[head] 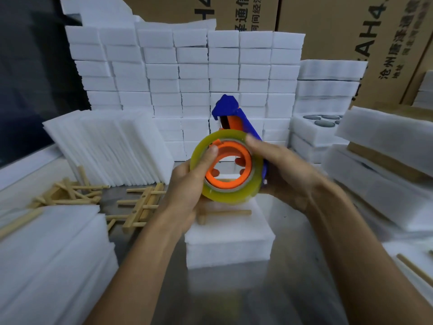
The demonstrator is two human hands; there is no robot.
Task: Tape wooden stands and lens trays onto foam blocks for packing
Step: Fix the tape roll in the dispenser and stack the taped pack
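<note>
Both hands clamp the tape dispenser [234, 146], left hand [187, 184] thumbing the roll, right hand [278, 170] gripping the body; next, I judge, pull tape over the wooden stand [222, 213] on the foam block [229, 245].

Both forearms reach forward and converge at centre. Left hand [187, 181], thumb uppermost, curls around the tape roll [226, 168]. Right hand [283, 170], slightly blurred, grips the tape dispenser [234, 113] from the right side.
</note>
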